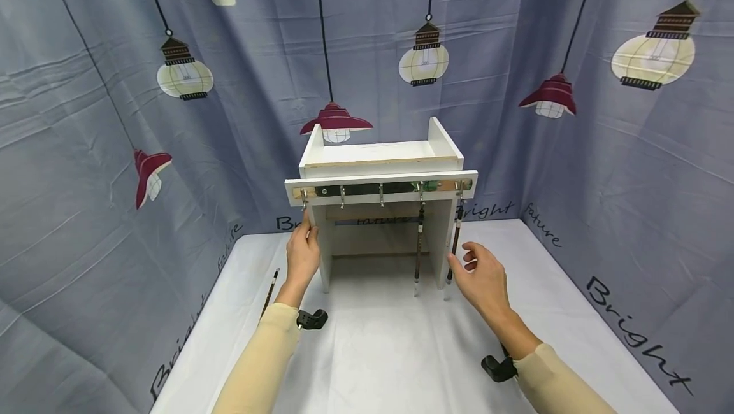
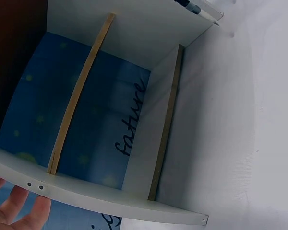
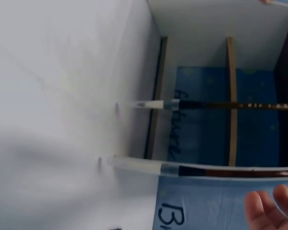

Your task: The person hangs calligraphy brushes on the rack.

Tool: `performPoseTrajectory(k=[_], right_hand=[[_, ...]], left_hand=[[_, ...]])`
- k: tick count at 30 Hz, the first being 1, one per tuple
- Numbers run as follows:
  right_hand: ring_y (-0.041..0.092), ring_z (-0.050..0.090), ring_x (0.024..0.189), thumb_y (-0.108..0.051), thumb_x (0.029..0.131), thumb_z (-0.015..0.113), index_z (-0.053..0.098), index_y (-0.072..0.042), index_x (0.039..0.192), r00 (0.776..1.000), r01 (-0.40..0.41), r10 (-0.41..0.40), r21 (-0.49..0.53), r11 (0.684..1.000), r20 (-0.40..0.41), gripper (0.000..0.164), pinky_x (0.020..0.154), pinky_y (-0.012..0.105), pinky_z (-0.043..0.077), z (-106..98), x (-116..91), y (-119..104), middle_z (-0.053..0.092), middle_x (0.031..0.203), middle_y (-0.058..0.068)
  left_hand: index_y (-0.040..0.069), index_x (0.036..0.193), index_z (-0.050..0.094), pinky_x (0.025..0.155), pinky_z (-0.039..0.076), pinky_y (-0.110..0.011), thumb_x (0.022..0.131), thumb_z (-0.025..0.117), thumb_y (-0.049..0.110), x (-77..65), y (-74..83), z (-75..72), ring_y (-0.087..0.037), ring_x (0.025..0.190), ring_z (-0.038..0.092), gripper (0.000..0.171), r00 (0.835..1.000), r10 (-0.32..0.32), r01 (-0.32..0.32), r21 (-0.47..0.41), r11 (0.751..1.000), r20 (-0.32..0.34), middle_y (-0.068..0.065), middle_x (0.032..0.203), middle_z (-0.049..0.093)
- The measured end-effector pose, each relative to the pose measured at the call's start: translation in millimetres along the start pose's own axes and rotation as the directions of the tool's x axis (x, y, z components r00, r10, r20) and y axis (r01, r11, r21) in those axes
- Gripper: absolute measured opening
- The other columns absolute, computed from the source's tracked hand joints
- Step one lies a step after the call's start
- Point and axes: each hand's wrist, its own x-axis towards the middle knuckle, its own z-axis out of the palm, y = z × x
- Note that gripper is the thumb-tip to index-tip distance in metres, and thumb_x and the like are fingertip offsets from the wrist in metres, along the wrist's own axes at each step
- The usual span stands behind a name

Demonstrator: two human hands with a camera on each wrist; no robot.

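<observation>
A white wooden shelf [image 1: 384,167] has a front rail with several metal hooks [image 1: 381,194]. Two writing brushes hang tips down at its right: one brush [image 1: 419,242] from the fourth hook, another brush [image 1: 457,235] from the rightmost. My left hand [image 1: 302,255] is raised at the left side panel, index finger extended up below the leftmost hook. In the left wrist view its fingers [image 2: 36,213] lie along that panel's outer face. My right hand [image 1: 482,274] is beside the rightmost brush, fingers loosely bent, holding nothing; the right wrist view shows the fingertips [image 3: 255,203] apart from the brush.
Another slender brush [image 1: 269,293] lies on the white tabletop [image 1: 378,363], left of my left forearm. The shelf has an open tray top and wooden crossbars [image 2: 81,91] inside. A blue-grey curtain [image 1: 258,83] with printed lamps hangs around the table.
</observation>
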Motion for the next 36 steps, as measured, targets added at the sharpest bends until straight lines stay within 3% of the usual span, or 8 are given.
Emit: performPoseTrajectory(k=[19, 36], right_hand=[[0.033, 0.067, 0.088, -0.036, 0.096, 0.07, 0.064, -0.001, 0.13, 0.998, -0.056, 0.055, -0.123, 0.991, -0.005, 0.049, 0.075, 0.044, 0.048, -19, -5, 44, 0.068, 0.103, 0.017], [0.041, 0.065, 0.096, -0.034, 0.096, 0.068, 0.056, 0.006, 0.138, 0.988, -0.135, 0.146, -0.193, 0.972, 0.043, 0.059, 0.081, 0.056, 0.049, -26, -19, 76, 0.064, 0.113, 0.027]], left_hand=[[0.007, 0.161, 0.035, 0.1, 0.05, -0.058, 0.111, 0.048, 0.019, 1.5, 3.1, -1.4, -0.043, 0.124, 0.06, 0.053, 1.0, 0.003, -0.003, 0.0, 1.0, 0.0, -0.025, 0.132, 0.061], [0.009, 0.161, 0.035, 0.103, 0.048, -0.06, 0.111, 0.049, 0.02, -1.0, 5.3, -1.9, -0.045, 0.127, 0.058, 0.053, 1.0, -0.006, 0.006, -0.009, 1.0, 0.004, -0.025, 0.136, 0.06]])
